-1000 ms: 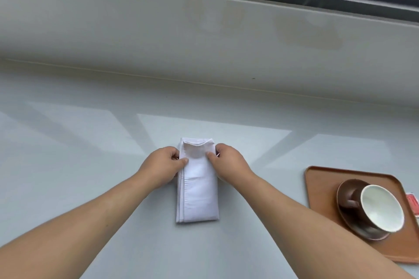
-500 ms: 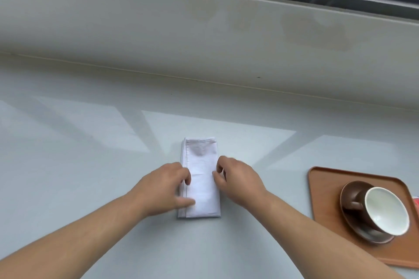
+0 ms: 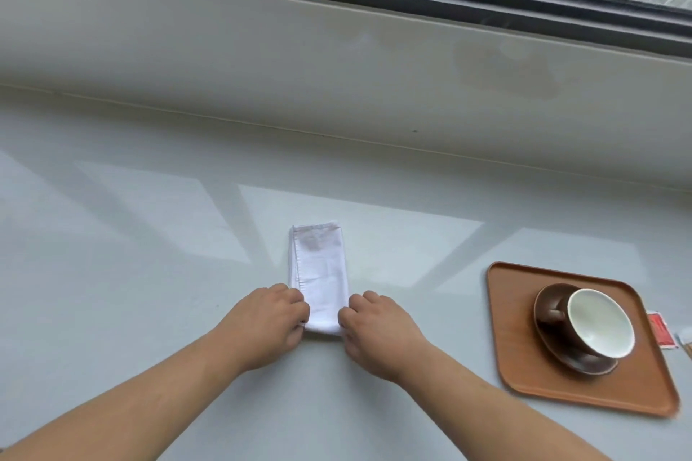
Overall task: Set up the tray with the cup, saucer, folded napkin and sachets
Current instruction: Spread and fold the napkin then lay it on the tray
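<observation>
While the white napkin (image 3: 319, 273) lies on the desk (image 3: 149, 311), left hand (image 3: 271, 320) and right hand (image 3: 378, 329) pinching its near corners, the next fold should align edges squarely.

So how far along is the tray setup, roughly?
Partly done. The brown cup sits on its saucer on the wooden tray. In hand: the left hand and right hand grip the near end of the white napkin, a long folded strip on the table, not on the tray. Left: placing the napkin and the red sachet, which lies off the tray's right edge.
</observation>
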